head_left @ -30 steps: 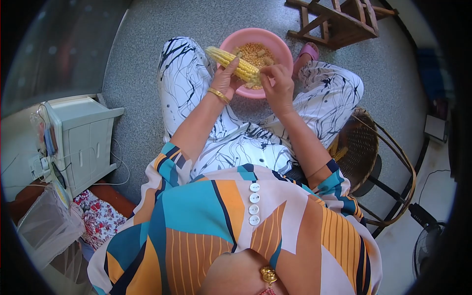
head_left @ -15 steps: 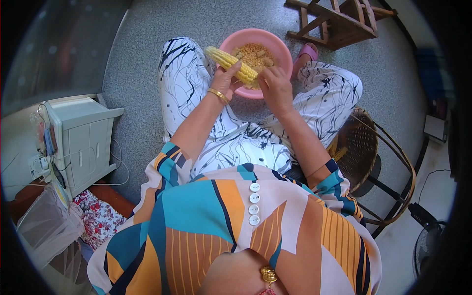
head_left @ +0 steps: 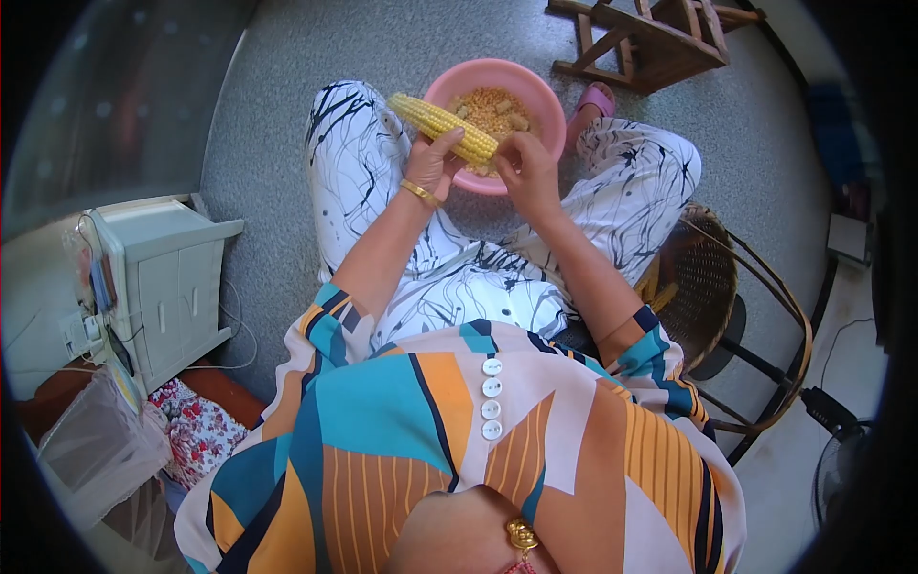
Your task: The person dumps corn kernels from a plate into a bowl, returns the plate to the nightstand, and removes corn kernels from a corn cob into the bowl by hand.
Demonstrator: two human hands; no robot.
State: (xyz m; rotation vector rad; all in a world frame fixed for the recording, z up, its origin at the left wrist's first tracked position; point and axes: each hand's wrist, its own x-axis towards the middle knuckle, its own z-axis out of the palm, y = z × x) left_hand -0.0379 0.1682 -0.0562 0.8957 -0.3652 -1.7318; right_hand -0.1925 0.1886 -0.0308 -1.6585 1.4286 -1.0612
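Note:
An ear of yellow corn [head_left: 445, 127] is held slanting over the near left part of a pink basin [head_left: 551, 107]. My left hand [head_left: 432, 166] is wrapped round it from below, thumb on top. At the cob's lower right end, my right hand [head_left: 529, 176] has its fingers curled in against the corn; its fingertips are partly hidden. Loose corn kernels [head_left: 490, 107] and a few pale cob pieces lie in the basin, which stands on the floor between my legs.
A wicker basket [head_left: 696, 287] with corn in it stands right of my right leg. Wooden stool [head_left: 660, 43] lies at the far right. To the left is a pale cabinet [head_left: 177, 287] with cables, beside floral cloth [head_left: 196, 430]. A fan [head_left: 841, 469] is at lower right.
My right hand has turned slightly at the cob's end, with its thumb now more visible. My left hand keeps its hold on the corn. The whole view has shifted a little.

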